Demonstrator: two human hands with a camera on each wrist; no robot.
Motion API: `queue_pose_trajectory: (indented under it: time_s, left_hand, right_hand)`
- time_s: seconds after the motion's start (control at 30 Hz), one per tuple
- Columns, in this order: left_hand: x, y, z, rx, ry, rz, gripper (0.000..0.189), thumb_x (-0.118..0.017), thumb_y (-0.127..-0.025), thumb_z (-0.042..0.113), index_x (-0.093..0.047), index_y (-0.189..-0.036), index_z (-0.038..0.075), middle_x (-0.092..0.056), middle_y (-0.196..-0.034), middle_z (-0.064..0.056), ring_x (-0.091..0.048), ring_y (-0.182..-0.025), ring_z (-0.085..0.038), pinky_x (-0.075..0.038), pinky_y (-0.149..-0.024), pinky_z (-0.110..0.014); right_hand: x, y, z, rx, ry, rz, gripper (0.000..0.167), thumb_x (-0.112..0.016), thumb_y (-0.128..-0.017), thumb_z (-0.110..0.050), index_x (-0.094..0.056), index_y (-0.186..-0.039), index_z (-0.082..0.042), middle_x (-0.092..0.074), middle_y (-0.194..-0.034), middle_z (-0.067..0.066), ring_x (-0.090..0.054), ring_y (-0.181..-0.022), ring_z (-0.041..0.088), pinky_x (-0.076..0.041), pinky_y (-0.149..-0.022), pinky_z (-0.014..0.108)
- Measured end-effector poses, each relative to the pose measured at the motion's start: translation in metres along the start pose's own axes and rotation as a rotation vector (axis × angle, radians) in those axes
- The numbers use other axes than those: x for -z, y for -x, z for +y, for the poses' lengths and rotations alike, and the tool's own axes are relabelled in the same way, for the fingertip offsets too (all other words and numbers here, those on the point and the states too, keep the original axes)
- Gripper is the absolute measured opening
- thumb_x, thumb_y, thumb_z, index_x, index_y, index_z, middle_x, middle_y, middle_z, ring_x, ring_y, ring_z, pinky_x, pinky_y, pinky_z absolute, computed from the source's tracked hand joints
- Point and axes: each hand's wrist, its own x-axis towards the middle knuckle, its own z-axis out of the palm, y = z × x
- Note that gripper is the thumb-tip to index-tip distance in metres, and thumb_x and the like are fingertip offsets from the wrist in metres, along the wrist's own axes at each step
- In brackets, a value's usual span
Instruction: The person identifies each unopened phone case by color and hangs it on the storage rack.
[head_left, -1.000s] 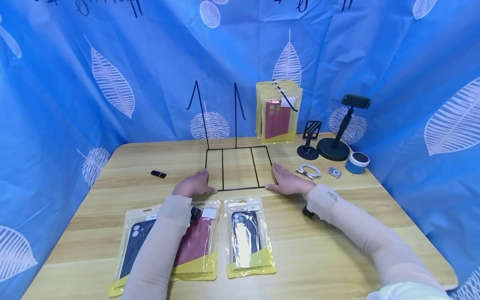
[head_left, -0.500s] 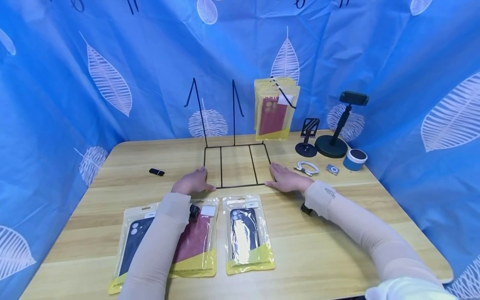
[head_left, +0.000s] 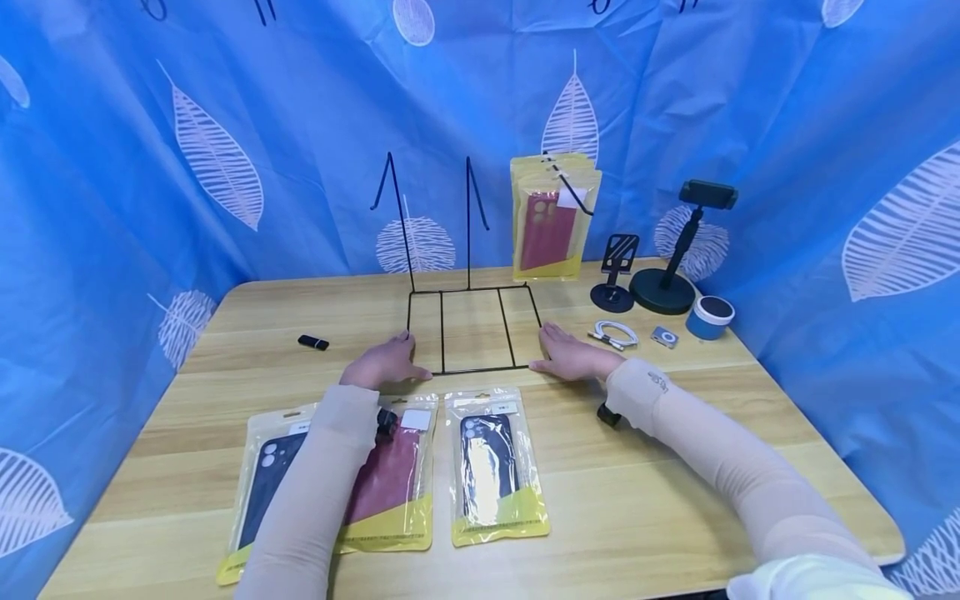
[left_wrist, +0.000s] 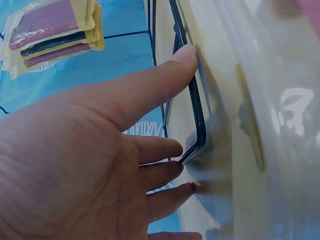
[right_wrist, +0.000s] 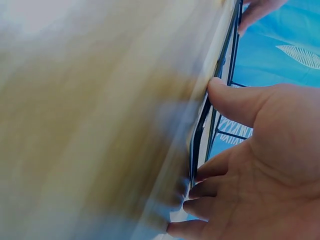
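A black wire display rack [head_left: 480, 370] stands on the wooden table, its base flat and its upright hooks at the back. My left hand [head_left: 382, 362] is at the base's front left corner. In the left wrist view its thumb [left_wrist: 186, 55] rests on the front bar, the other fingers beside the side bar. My right hand [head_left: 573, 354] mirrors this at the front right corner, thumb [right_wrist: 217, 90] on the bar and fingers against the side. Several yellow-edged pouches with phone cases [head_left: 551, 229] hang from the right hook; the left and middle hooks are bare.
In front of the rack lie pouches with a black case [head_left: 487, 467], a red case [head_left: 386, 479] and a dark case [head_left: 270, 483], partly under the left forearm. Phone stands [head_left: 663, 290], a white cable [head_left: 617, 333], a small clip player [head_left: 664, 337] and a blue jar [head_left: 709, 318] are right; a black USB stick [head_left: 312, 342] left.
The head view has shifted slightly, so the whole scene sits a little higher in it. Both hands stay at the rack's front corners, and the rack and pouches keep their places.
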Motion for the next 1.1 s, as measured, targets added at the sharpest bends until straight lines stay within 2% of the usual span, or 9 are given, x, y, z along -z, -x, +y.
queue_pose_trajectory:
  time_s: [0.3,0.37,0.43,0.5,0.6,0.73,0.9,1.0,1.1]
  left_hand:
    - [0.0,0.013,0.011,-0.028,0.017,0.004,0.095,-0.064,-0.095,0.042,-0.006,-0.159,0.002,-0.005,-0.166,-0.02,-0.016,-0.151,-0.042,-0.02,-0.122,-0.058]
    - [-0.003,0.019,0.022,-0.073,-0.009,0.02,0.092,-0.065,-0.095,0.042,-0.011,-0.158,0.001,-0.015,-0.165,-0.02,-0.026,-0.148,-0.042,-0.025,-0.121,-0.057]
    - [-0.007,0.024,0.036,-0.146,-0.069,0.039,0.082,-0.065,-0.095,0.041,-0.027,-0.154,-0.002,-0.027,-0.161,-0.022,-0.038,-0.143,-0.041,-0.034,-0.118,-0.055]
    - [-0.013,0.03,0.049,-0.203,-0.132,0.041,0.072,-0.066,-0.094,0.042,-0.043,-0.144,-0.003,-0.032,-0.159,-0.022,-0.04,-0.142,-0.039,-0.033,-0.118,-0.055]
    - [-0.024,0.037,0.063,-0.254,-0.239,0.017,0.062,-0.066,-0.093,0.044,-0.055,-0.133,-0.002,-0.027,-0.161,-0.021,-0.03,-0.147,-0.04,-0.024,-0.121,-0.059]
    - [-0.037,0.041,0.069,-0.282,-0.345,0.021,0.061,-0.065,-0.093,0.044,-0.057,-0.132,-0.003,-0.022,-0.163,-0.021,-0.018,-0.152,-0.04,-0.014,-0.123,-0.062]
    - [-0.041,0.037,0.067,-0.298,-0.352,0.052,0.06,-0.065,-0.094,0.042,-0.057,-0.13,-0.005,-0.02,-0.163,-0.021,-0.016,-0.152,-0.04,-0.014,-0.123,-0.062]
    - [-0.04,0.033,0.064,-0.277,-0.362,0.037,0.062,-0.061,-0.098,0.038,-0.05,-0.139,-0.007,-0.017,-0.164,-0.022,-0.014,-0.153,-0.04,-0.013,-0.123,-0.062]
    - [-0.041,0.03,0.061,-0.263,-0.368,0.019,0.051,-0.058,-0.1,0.029,-0.052,-0.136,-0.007,-0.016,-0.163,-0.024,-0.011,-0.153,-0.041,-0.012,-0.123,-0.061]
  right_hand:
    - [-0.003,-0.003,0.0,-0.007,0.002,-0.013,0.086,-0.044,-0.103,-0.049,-0.004,-0.156,0.006,0.004,-0.164,0.025,0.002,-0.154,0.038,-0.005,-0.127,0.05]
    - [-0.003,-0.004,0.001,-0.01,-0.001,-0.016,0.087,-0.043,-0.103,-0.05,-0.003,-0.156,0.006,0.004,-0.164,0.024,0.002,-0.154,0.038,-0.005,-0.127,0.05]
    - [-0.003,-0.003,0.001,-0.01,-0.005,-0.017,0.087,-0.043,-0.103,-0.051,-0.003,-0.156,0.006,0.004,-0.164,0.024,0.003,-0.154,0.038,-0.005,-0.126,0.05]
    - [-0.003,-0.003,0.002,-0.011,-0.012,-0.015,0.087,-0.044,-0.102,-0.051,-0.003,-0.156,0.005,0.004,-0.164,0.024,0.003,-0.154,0.038,-0.004,-0.126,0.051]
    - [-0.001,-0.002,0.002,-0.009,-0.014,-0.012,0.087,-0.044,-0.103,-0.05,-0.004,-0.156,0.005,0.004,-0.164,0.024,0.002,-0.154,0.038,-0.005,-0.126,0.051]
    - [0.001,-0.003,0.002,-0.008,-0.008,-0.01,0.086,-0.045,-0.103,-0.048,-0.004,-0.156,0.006,0.003,-0.164,0.025,0.001,-0.154,0.039,-0.005,-0.126,0.051]
    - [0.002,-0.003,0.002,-0.002,-0.015,0.004,0.086,-0.045,-0.103,-0.047,-0.005,-0.156,0.007,0.002,-0.164,0.026,0.001,-0.153,0.04,-0.005,-0.126,0.052]
    - [0.001,-0.003,0.002,0.001,-0.014,0.002,0.087,-0.046,-0.103,-0.048,-0.004,-0.156,0.007,0.002,-0.164,0.026,0.001,-0.154,0.039,-0.005,-0.126,0.052]
    - [0.0,-0.003,0.003,0.0,-0.007,-0.001,0.087,-0.045,-0.103,-0.049,-0.004,-0.156,0.006,0.003,-0.164,0.025,0.001,-0.154,0.039,-0.006,-0.126,0.051]
